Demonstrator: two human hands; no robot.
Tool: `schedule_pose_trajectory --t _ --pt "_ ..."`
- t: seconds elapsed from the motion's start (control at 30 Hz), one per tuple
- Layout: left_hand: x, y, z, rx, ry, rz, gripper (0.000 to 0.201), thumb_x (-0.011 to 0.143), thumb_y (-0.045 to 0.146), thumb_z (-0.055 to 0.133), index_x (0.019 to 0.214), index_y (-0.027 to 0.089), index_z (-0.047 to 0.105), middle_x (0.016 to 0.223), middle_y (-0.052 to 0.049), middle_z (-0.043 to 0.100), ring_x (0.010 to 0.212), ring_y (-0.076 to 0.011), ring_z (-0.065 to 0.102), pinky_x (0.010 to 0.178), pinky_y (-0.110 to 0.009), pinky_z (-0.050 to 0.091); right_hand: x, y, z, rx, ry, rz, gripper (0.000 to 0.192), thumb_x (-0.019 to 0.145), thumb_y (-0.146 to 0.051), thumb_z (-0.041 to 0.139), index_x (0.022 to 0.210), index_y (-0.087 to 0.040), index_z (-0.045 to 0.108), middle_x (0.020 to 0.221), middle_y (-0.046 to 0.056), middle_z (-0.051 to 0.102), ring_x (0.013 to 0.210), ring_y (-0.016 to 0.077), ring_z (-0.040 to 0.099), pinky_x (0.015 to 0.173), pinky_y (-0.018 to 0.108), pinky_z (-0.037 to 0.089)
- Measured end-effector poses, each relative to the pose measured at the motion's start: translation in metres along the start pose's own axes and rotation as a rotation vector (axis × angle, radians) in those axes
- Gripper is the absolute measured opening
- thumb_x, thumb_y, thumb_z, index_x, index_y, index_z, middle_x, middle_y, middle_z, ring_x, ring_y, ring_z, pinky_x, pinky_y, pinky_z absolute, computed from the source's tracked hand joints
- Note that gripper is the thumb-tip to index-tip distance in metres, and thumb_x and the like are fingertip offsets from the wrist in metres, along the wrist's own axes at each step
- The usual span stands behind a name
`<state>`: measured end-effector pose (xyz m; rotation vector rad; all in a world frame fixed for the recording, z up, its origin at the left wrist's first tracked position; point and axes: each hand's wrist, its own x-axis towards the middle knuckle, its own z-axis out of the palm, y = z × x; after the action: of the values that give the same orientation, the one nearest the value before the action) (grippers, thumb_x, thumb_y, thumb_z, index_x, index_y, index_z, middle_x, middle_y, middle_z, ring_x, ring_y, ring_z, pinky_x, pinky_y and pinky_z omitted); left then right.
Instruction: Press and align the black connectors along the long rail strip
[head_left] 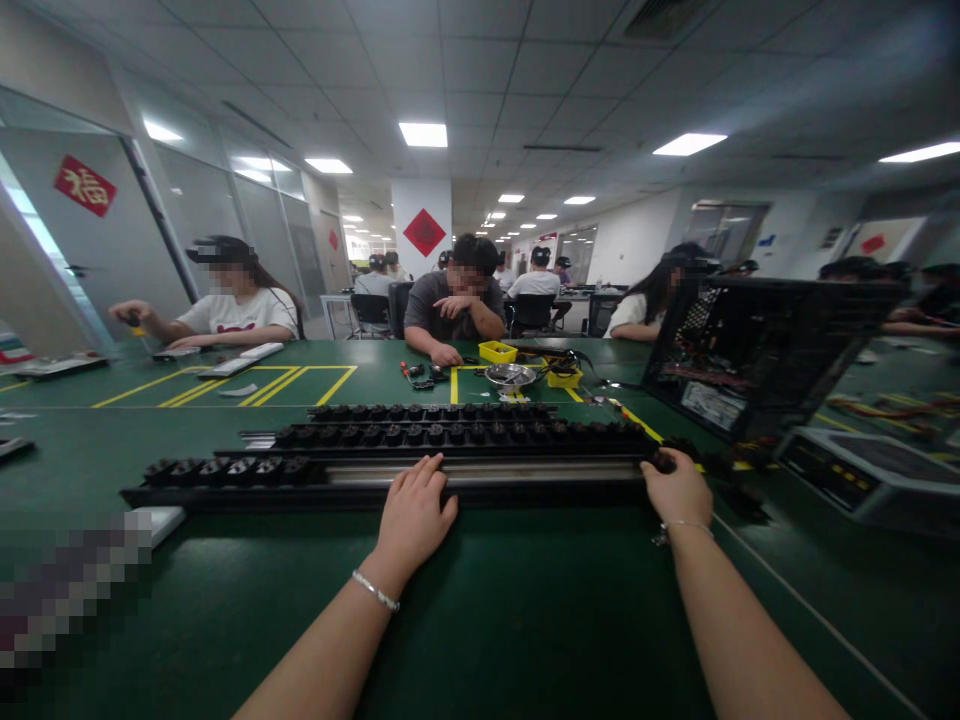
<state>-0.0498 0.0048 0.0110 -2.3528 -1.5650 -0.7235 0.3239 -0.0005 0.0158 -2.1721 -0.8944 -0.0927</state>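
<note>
A long black track rail (495, 478) with a bare metallic channel lies across the green table in front of me. Small black socket-like modules (241, 470) fill its left part. My left hand (414, 508) rests on the front edge of this rail near the middle, fingers stretched out and holding nothing. At the rail's right end, my right hand (681, 488) is closed with thumb and fingers around a small black module (663, 461), mostly covered by the fingers. Just behind lie further rails carrying rows of similar modules (457, 434).
An open computer case (750, 350) and a power supply unit (862, 480) stand at the right. Beyond the rails are a metal bowl (511, 375), a yellow tray (497, 351) and tools. A person (457, 300) leans on the far side; others sit around.
</note>
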Motion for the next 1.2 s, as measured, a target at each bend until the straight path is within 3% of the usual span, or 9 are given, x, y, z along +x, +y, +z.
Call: schedule_pose_trajectory --t 1.2 --pt "0.0 0.001 -0.003 -0.021 -0.005 -0.007 0.018 0.082 0.032 0.049 0.091 0.023 0.061 0.136 -0.005 0.051 0.127 -0.0243 0.043 0.102 -0.044 0.036 0.009 0.01 -0.008 0.047 0.068 0.11 0.051 0.072 -0.046 0.054 0.118 -0.025 0.06 0.102 0.013 0.065 0.09 0.0312 0.059 0.079 0.044 0.045"
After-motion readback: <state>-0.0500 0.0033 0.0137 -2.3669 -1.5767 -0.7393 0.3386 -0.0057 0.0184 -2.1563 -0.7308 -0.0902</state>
